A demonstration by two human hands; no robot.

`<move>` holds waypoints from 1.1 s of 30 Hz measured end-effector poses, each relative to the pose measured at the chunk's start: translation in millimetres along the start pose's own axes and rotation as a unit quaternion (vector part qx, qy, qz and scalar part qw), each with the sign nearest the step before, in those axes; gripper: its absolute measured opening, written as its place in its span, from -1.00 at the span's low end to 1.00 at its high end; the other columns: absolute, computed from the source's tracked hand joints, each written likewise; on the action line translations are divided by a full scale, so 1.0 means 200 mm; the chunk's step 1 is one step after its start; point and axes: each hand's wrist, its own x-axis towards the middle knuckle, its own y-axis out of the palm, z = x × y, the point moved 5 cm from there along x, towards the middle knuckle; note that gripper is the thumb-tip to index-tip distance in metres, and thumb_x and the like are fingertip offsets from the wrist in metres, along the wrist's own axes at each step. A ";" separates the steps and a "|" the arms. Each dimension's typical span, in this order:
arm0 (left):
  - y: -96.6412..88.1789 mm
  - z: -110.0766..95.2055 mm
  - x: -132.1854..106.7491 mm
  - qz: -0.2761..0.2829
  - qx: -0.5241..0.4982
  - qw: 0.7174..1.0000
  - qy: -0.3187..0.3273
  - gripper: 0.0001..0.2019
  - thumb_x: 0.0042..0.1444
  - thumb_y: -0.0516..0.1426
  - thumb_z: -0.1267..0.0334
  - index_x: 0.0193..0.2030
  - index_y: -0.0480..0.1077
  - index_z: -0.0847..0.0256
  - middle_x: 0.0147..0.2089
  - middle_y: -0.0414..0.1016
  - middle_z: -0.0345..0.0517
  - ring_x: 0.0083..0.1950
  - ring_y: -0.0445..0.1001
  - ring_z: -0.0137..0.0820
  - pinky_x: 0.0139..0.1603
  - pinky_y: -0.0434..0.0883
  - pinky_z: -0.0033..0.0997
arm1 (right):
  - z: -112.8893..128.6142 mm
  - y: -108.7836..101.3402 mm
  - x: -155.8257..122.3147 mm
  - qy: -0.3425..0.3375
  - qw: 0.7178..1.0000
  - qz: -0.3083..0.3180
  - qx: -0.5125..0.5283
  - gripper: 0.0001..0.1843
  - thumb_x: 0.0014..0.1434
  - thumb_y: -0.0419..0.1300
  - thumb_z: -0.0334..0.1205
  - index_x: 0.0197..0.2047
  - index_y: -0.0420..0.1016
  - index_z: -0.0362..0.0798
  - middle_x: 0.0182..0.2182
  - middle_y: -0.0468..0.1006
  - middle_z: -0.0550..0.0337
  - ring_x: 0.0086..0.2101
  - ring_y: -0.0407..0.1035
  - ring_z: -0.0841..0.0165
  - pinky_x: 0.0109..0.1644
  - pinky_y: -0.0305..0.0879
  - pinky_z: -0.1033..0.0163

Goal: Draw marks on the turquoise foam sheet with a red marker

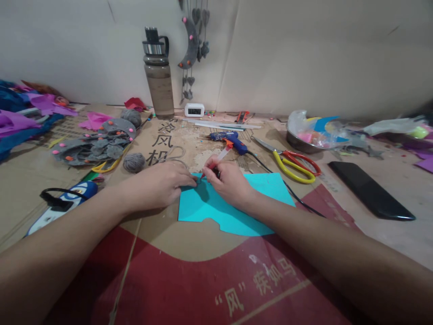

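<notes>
A turquoise felt sheet (237, 212) lies flat on the cardboard-covered table in front of me. My left hand (158, 183) rests palm down on its top left corner, fingers pressed together against the sheet. My right hand (228, 180) is closed around a pen (221, 155) with a whitish barrel, its tip touching the sheet's upper edge beside my left fingertips. What lies under the fingertips is hidden.
A blue glue gun (230, 140) with its black cord, yellow-and-red scissors (294, 164) and a black phone (370, 192) lie to the right. Grey felt pieces (94, 146), yarn balls (134, 161), a water bottle (158, 74), a small clock (194, 109) and a metal bowl (306, 135) stand behind.
</notes>
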 end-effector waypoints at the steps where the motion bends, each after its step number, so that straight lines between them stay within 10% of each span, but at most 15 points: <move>1: 0.00 0.00 0.00 0.001 0.000 1.000 0.000 -0.52 -0.03 -0.05 0.56 -0.04 0.50 0.15 0.00 0.53 -0.11 0.06 0.42 -0.29 0.15 0.32 -0.25 | 0.00 0.00 0.00 0.002 1.000 0.000 -0.001 -0.77 0.26 0.00 -0.17 -0.35 0.38 -0.06 -0.44 0.51 0.14 -0.39 0.39 0.34 -0.23 0.24 0.23; 33: 0.01 0.01 -0.01 0.002 0.004 1.000 -0.009 -0.55 0.00 -0.03 0.52 -0.04 0.50 0.16 -0.01 0.54 -0.13 0.07 0.42 -0.28 0.16 0.31 -0.26 | 0.02 0.02 0.02 -0.006 1.000 0.014 0.003 -0.79 0.26 0.03 -0.19 -0.34 0.39 -0.08 -0.43 0.50 0.14 -0.38 0.39 0.36 -0.21 0.24 0.26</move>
